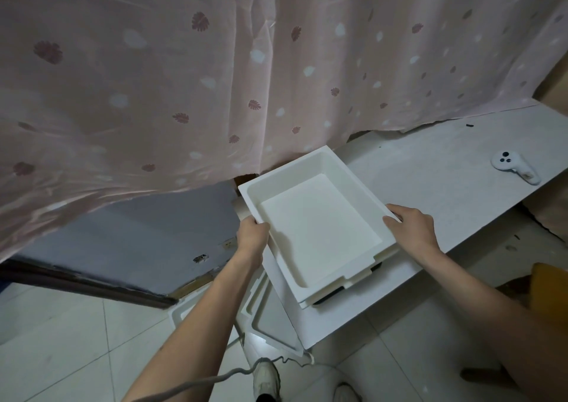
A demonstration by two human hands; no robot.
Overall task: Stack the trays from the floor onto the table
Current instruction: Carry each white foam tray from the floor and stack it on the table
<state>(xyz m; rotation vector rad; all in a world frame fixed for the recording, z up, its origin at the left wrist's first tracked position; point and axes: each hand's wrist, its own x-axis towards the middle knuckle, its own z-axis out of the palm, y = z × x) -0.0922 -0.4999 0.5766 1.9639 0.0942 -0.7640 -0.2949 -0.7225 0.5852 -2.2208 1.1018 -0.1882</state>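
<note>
A white rectangular tray (316, 226) is held over the left end of the white table (445, 174), sitting on or just above another white tray (362, 281) whose rim shows beneath it. My left hand (252, 235) grips the top tray's left rim. My right hand (410, 226) grips its right rim. More white trays (264, 318) lie on the tiled floor below the table's end, partly hidden by my left arm and the table.
A white game controller (514, 166) lies on the table at the right. A pink patterned curtain (184, 78) hangs behind. A grey cable (239, 371) runs across the floor near my shoes (266, 380). A yellow object (550, 291) stands at the right edge.
</note>
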